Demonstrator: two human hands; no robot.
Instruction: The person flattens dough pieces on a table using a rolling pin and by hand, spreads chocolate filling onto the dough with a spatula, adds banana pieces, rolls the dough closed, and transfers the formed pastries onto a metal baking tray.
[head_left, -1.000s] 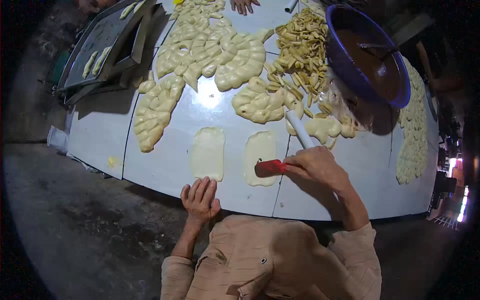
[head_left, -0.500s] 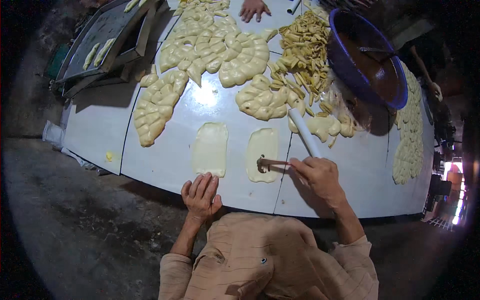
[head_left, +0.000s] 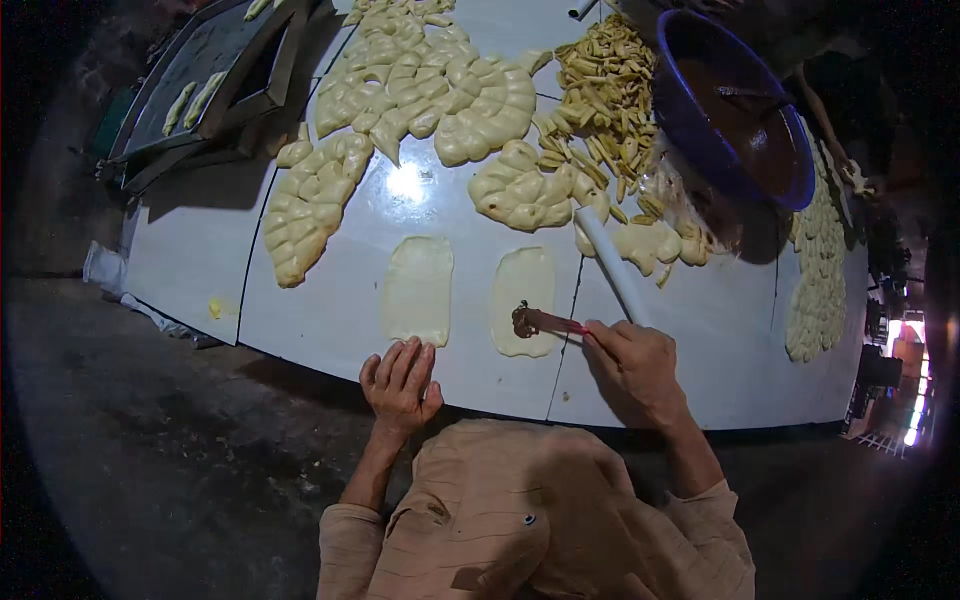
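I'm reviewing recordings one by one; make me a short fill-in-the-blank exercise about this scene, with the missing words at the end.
The person's ____ hand holds the spatula. Flat dough sheets lying side by side number ____. In colour, the paste in the big bowl is ____. The metal tray is at the ____ end of the table.

Missing words: right; two; brown; left.

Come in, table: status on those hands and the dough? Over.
Right-hand fingers gripping red spatula. Left-hand fingers at near edge of left dough sheet. Brown paste on right dough sheet only. White rod clear of both sheets.
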